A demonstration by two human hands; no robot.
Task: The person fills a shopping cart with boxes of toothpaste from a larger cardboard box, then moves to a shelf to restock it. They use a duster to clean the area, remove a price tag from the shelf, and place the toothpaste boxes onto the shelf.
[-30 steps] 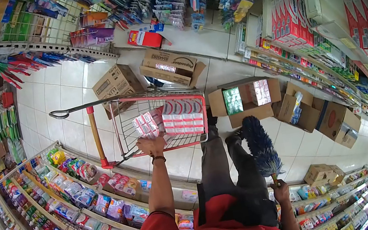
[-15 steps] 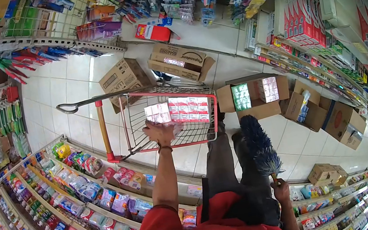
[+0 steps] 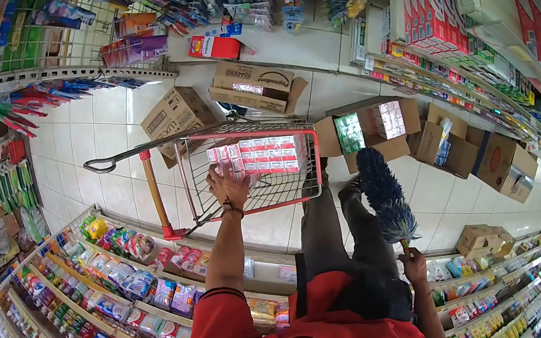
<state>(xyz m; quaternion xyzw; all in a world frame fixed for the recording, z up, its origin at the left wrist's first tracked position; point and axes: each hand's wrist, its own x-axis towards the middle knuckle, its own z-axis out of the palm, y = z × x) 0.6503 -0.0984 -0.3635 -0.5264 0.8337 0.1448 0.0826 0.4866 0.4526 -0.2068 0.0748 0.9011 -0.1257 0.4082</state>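
Centre frame, your left hand (image 3: 229, 187) presses flat, fingers spread, against red-and-white boxed packs (image 3: 261, 156) steadying them inside the red wire trolley (image 3: 303, 188); lower right, your right hand (image 3: 414, 267) is clenched around a blue feather duster (image 3: 385, 196), held upright, clear of the stock.

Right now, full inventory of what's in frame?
shopping cart: one, red frame, wire basket, centre aisle
boxed packs: one row, red and white, inside the cart
feather duster: one, blue, in the right hand
cardboard boxes: several, brown, on the tiled floor past the cart, some open
toothpaste cartons: stacked, red and white, shelves at right
shelf goods: many, mixed colours, racks at lower left
left hand: on the packs in the cart
right hand: shut on the duster handle
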